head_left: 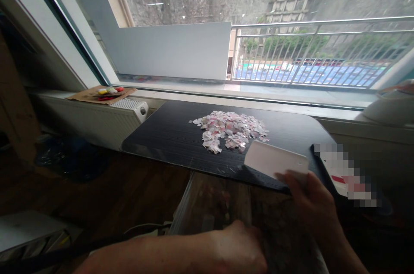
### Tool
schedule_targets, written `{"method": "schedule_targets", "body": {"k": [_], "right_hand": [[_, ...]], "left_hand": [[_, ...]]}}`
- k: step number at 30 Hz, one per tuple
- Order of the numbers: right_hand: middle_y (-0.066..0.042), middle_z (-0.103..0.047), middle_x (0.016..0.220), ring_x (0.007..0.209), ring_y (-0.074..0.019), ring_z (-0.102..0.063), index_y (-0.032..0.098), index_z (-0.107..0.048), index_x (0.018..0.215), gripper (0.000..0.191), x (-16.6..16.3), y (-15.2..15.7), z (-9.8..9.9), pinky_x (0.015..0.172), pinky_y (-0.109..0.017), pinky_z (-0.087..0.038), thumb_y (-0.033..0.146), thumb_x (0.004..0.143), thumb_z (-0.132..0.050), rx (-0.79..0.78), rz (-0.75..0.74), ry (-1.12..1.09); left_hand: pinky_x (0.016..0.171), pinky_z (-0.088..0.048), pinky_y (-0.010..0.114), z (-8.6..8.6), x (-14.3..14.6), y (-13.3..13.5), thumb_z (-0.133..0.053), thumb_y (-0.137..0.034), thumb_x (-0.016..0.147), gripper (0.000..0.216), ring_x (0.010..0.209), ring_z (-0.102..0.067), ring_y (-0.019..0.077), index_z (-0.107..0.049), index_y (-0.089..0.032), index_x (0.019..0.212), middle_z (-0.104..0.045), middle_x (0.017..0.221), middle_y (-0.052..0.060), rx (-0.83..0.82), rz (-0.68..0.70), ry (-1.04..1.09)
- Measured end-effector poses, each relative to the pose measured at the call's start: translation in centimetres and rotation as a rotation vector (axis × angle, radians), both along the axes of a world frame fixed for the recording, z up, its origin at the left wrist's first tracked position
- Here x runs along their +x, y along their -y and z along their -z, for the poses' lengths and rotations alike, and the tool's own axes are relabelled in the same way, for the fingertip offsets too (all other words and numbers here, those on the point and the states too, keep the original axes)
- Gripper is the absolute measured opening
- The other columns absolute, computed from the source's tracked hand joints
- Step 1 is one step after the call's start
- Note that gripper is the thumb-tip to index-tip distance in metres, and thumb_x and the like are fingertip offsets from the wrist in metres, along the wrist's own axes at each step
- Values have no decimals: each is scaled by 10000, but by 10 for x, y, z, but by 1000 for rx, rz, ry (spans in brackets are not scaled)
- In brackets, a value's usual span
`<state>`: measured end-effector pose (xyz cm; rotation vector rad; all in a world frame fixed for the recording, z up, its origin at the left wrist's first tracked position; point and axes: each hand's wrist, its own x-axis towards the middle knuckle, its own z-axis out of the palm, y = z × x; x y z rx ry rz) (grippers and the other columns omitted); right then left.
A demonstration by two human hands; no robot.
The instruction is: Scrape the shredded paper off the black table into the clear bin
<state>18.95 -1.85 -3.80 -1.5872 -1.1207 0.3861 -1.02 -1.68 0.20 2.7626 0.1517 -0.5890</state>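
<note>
My right hand [312,198] grips a flat white plastic piece [276,157] by its near right end. The piece is rectangular with rounded corners and a small hole, and it is tilted over the front edge of the black table [155,136]. Just beyond its far left end lies a loose pile of small pale pink and white paper-like scraps [229,127]. My left hand [242,246] is low at the front, its fingers curled and mostly hidden in shadow. A clear plastic bag [210,205] hangs below the table edge, close to my left hand.
A blurred-out item lies in a dark tray [318,157] at the table's right. Behind stands a window with a sill [187,95]. At the left, a radiator [100,121] carries brown cardboard [84,94] with small coloured items. A dark plastic bag [71,157] sits on the floor.
</note>
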Motion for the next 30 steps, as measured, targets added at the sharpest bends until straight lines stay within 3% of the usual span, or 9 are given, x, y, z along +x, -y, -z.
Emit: {"method": "schedule_targets", "body": {"k": [6,10,15,21,27,30], "right_hand": [[-24,-776,771,661,-212,-714,237,-692,861,222,-11,5,-4,580,-282,-575,457,828,-697,0,-121,8],[-34,-771,761,684,-219,-714,234,-684,826,216,-16,-6,-11,622,-305,-587,449,816,-681,52,-100,53],[-20,-754,720,621,-198,-690,238,-674,823,184,-17,-3,-11,560,-278,-571,422,828,-683,-10,-201,73],[-11,-736,709,622,-188,-679,238,-662,811,177,-23,-5,-13,572,-270,-569,413,837,-672,67,-159,54],[-23,-763,747,646,-196,-699,229,-681,852,172,-16,-13,-11,594,-280,-582,400,838,-670,0,-276,108],[-22,-762,725,632,-200,-701,236,-677,823,179,-14,-6,-10,579,-281,-581,415,814,-681,25,-204,68]], "left_hand": [[315,-287,283,-8,2,-1,-626,-118,823,110,839,-669,234,-710,-108,752,-682,742,69,-9,4,-49],[310,-272,285,-2,1,0,-653,-129,806,88,832,-665,242,-722,-112,755,-670,706,72,-8,1,-16],[343,-287,276,7,-1,0,-634,-129,822,111,790,-659,233,-713,-110,746,-665,704,76,-24,-3,-8],[347,-274,273,15,-3,1,-644,-132,803,124,714,-635,225,-687,-118,688,-630,648,69,-19,-13,92],[343,-259,269,15,-1,1,-626,-128,811,136,714,-631,213,-698,-116,696,-630,639,65,-2,-5,54],[351,-252,263,15,-2,2,-659,-140,779,124,665,-602,205,-670,-132,656,-606,605,54,-5,-26,91]]}}
